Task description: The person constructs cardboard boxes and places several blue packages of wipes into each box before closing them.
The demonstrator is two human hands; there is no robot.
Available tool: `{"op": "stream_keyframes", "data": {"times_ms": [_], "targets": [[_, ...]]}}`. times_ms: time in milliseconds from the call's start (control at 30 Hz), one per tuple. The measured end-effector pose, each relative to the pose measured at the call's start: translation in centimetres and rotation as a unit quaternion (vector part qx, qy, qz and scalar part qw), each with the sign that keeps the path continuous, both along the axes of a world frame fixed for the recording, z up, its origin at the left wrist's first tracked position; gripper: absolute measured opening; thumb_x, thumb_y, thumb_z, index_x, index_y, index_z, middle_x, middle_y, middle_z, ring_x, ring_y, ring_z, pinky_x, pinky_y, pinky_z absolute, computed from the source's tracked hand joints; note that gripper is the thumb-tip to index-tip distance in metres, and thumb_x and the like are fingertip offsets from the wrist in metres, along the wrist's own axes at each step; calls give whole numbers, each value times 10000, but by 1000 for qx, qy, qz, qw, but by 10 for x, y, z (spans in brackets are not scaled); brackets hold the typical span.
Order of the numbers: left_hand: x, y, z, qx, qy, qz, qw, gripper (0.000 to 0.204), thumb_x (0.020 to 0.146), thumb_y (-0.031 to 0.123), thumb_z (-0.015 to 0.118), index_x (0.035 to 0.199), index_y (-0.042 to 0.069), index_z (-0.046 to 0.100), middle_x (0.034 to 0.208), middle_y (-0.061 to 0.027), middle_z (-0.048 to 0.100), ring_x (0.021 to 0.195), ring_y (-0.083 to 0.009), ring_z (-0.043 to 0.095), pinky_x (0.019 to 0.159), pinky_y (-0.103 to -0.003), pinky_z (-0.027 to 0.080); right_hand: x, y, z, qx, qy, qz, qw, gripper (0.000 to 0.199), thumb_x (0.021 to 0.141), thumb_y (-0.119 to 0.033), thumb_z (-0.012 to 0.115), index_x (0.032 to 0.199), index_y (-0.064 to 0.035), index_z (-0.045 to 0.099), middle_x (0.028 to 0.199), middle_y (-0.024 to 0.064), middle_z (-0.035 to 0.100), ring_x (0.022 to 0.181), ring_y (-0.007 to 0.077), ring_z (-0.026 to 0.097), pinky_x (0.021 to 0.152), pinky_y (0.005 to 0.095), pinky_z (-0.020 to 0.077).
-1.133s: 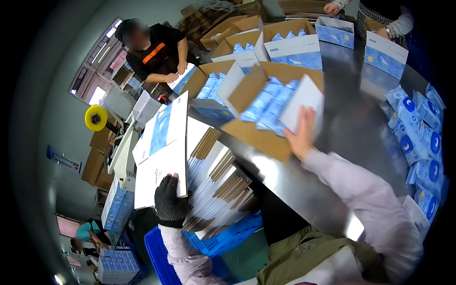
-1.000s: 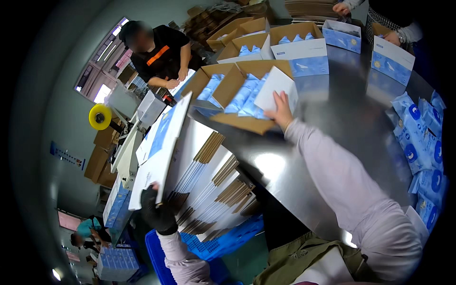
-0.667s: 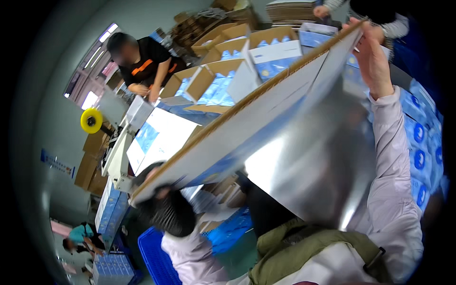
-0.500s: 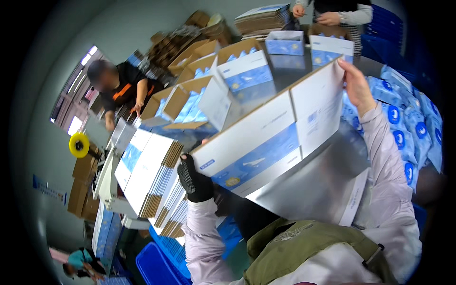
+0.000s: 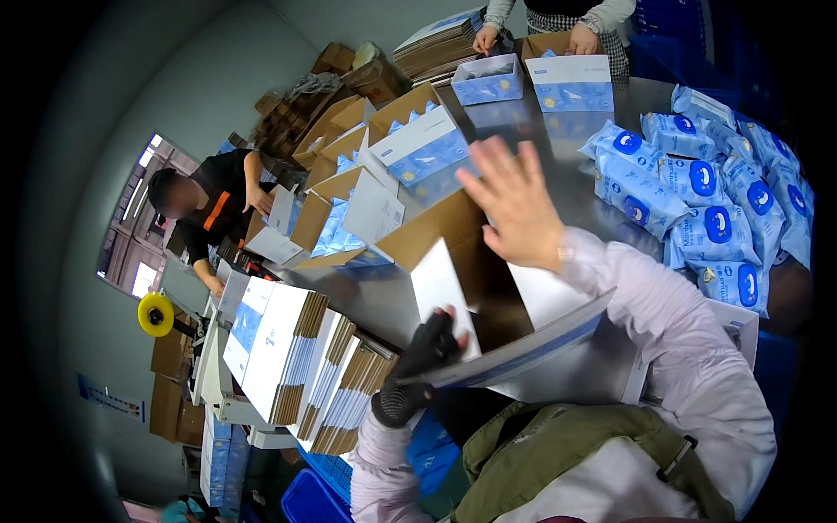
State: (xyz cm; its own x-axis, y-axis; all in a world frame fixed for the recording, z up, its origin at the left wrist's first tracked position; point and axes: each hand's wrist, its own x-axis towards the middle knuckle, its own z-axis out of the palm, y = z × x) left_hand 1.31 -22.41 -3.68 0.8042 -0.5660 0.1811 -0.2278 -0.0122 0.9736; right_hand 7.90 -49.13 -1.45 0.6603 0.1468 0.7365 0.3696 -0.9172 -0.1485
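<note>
A white-and-blue cardboard box [image 5: 475,261] stands unfolded into a square tube before me, its brown inside and white flaps showing. My left hand [image 5: 425,353], in a black glove with bare fingertips, grips the box's near left corner beside a white flap. Above the box's right side, my right hand [image 5: 516,205] is bare and open, fingers spread and slightly blurred. Whether its palm touches the box edge I cannot tell. Flat folded cartons [image 5: 301,357] are stacked close to my left hand.
Blue-and-white soft packs [image 5: 697,200] are heaped on the metal table at right. Filled open boxes [image 5: 418,144] stand along the far left. One co-worker [image 5: 214,205] handles a box at left; another's hands [image 5: 582,39] are at boxes across the table. A blue crate [image 5: 318,499] sits below.
The flat carton between my hands has been opened into a box and lowered. My right hand has let go of its far edge and spread open. The co-worker across now reaches into a box.
</note>
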Motion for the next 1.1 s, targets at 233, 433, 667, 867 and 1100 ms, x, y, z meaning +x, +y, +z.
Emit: {"op": "stream_keyframes", "data": {"times_ms": [233,433,667,867,1100], "targets": [[43,1,-29,-9,152,187,971,452,771,150,653,1169,26,478,1066,-135,545,980,-222,544,811,-324,460,18,-16,59,37,340,230,911,456,707,-385,658,960,-8,626,892,146,630,879,258,601,752,355,466],[34,4,-115,-294,330,42,896,551,856,377,544,1265,52,368,1192,-133,484,1019,-243,534,811,-351,480,-77,-63,-26,-70,247,214,942,807,790,-498,534,1334,39,275,1391,225,263,1319,316,217,1085,398,136],[41,-4,21,-60,109,147,981,371,896,288,498,986,-67,559,785,-137,630,753,-228,632,656,-324,518,-86,-96,-72,236,401,248,850,703,731,-190,641,1338,-41,318,1331,164,385,1226,258,361,1003,315,302],[-16,-40,35,329,-466,-217,792,138,719,227,608,742,102,662,666,-94,605,588,-278,567,557,-370,447,-46,-97,-27,440,542,165,697,696,758,-517,591,1207,4,483,1072,152,565,896,215,570,729,338,485],[66,31,-53,376,-516,114,761,713,765,298,580,1340,4,278,1323,-253,334,1255,-365,296,1033,-457,220,-43,-110,-104,695,515,279,418,405,787,-75,590,1171,10,492,1069,144,597,1014,272,572,869,391,461]]}}
